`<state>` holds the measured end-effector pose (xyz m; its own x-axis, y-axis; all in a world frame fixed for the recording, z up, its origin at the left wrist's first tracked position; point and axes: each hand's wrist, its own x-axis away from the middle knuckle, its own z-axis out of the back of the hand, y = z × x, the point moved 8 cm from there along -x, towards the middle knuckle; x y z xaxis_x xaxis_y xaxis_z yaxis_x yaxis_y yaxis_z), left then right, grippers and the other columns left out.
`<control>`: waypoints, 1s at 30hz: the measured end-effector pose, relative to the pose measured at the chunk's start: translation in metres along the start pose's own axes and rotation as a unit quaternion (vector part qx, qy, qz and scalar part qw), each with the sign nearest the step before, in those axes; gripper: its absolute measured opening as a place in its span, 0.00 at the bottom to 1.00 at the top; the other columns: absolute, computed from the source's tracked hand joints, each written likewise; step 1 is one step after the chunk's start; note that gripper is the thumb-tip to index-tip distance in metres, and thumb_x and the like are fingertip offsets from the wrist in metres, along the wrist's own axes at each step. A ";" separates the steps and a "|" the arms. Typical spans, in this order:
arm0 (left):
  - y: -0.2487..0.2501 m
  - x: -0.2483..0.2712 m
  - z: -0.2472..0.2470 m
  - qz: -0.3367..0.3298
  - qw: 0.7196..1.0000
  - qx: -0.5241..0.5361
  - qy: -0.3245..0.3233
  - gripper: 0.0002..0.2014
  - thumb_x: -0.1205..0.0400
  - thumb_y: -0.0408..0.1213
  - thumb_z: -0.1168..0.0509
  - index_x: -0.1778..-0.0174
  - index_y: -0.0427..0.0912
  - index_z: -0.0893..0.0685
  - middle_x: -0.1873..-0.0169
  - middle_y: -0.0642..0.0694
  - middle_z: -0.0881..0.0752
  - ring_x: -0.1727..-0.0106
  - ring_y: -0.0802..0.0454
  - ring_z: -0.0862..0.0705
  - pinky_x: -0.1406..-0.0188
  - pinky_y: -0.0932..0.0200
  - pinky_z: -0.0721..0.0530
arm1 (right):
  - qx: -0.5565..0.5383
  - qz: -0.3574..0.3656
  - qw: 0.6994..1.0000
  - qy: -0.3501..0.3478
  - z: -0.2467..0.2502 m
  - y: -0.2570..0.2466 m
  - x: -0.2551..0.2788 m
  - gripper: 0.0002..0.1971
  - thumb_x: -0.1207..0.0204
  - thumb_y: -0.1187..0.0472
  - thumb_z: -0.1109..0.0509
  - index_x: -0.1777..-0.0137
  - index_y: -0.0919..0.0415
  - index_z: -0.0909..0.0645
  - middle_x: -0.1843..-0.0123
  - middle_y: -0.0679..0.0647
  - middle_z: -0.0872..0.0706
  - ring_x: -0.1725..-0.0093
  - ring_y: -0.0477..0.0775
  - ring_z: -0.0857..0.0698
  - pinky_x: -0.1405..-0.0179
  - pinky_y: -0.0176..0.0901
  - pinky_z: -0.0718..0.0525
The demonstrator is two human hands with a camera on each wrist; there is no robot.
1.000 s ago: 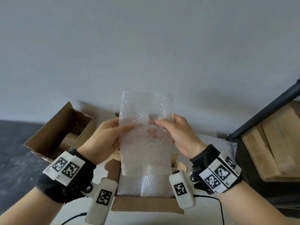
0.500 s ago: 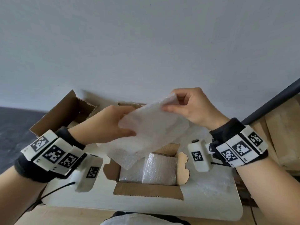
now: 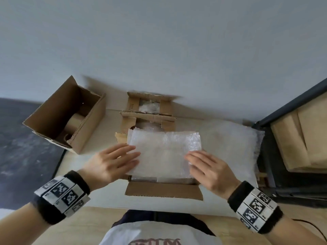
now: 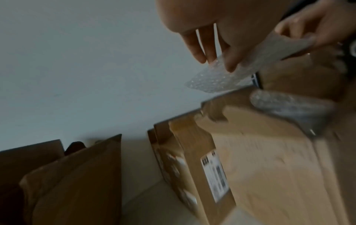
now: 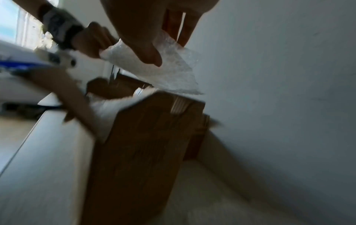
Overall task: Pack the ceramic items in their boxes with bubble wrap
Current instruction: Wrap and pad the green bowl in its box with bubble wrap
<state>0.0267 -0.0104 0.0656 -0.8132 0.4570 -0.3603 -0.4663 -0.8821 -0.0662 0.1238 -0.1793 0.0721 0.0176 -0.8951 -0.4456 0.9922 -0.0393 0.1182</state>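
Two hands on one bubble wrap sheet (image 3: 164, 154).

Head view: stood upright over the near box (image 3: 163, 191) a second ago, tipped over half a second ago, now spread flat across the box mouth. Reads as the top cushion layer going on, so likely flaps next. Long axis left-right, parallel to the front edge of the desk (image 3: 106, 197), broad face up, right end overhanging the box wall. Left hand (image 3: 111, 165) on the left end, right hand (image 3: 210, 170) on the right end, fingers nearly straight on top. Far box (image 3: 148, 103) just behind, big box (image 3: 65, 119) at the back-left corner, spare wrap (image 3: 235, 147) along the right edge.

Left wrist: blurred. Thumb under, fingers over, so a light pinch on the sheet edge. Wrapped bundle (image 4: 285, 106) already inside the box below.

Right wrist: same pinch, thumb against fingers through the sheet. Sheet apparently just above the rim, not pressed in yet.
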 end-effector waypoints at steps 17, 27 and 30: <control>-0.008 0.002 -0.070 0.115 0.967 0.141 -0.179 0.21 0.42 0.28 0.20 0.55 0.48 0.10 0.53 0.48 0.12 0.54 0.49 0.11 0.53 0.55 0.12 | -0.152 -0.129 0.906 -0.374 -0.071 0.003 0.016 0.15 0.29 0.71 0.34 0.43 0.65 0.19 0.36 0.59 0.20 0.42 0.60 0.19 0.51 0.47 0.18; -0.013 0.004 -0.113 0.170 0.923 0.133 -0.319 0.35 0.22 0.65 0.40 0.20 0.58 0.38 0.19 0.51 0.39 0.22 0.51 0.33 0.25 0.54 0.34 | -0.200 -0.235 0.840 -0.446 -0.113 0.020 0.027 0.46 0.27 0.45 0.28 0.17 0.61 0.48 0.16 0.52 0.45 0.24 0.55 0.32 0.34 0.48 0.23; -0.019 0.005 -0.119 0.185 0.918 0.132 -0.324 0.36 0.25 0.64 0.36 0.22 0.58 0.34 0.24 0.54 0.29 0.25 0.50 0.28 0.27 0.55 0.31 | -0.190 -0.235 0.832 -0.465 -0.123 0.017 0.029 0.47 0.27 0.47 0.27 0.17 0.62 0.51 0.16 0.53 0.47 0.24 0.57 0.31 0.39 0.50 0.21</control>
<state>0.0727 -0.0052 -0.0455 -0.9297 0.1796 0.3217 -0.1154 -0.9711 0.2089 0.1561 -0.1512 -0.0482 -0.3105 -0.7842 0.5373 0.8329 -0.4969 -0.2438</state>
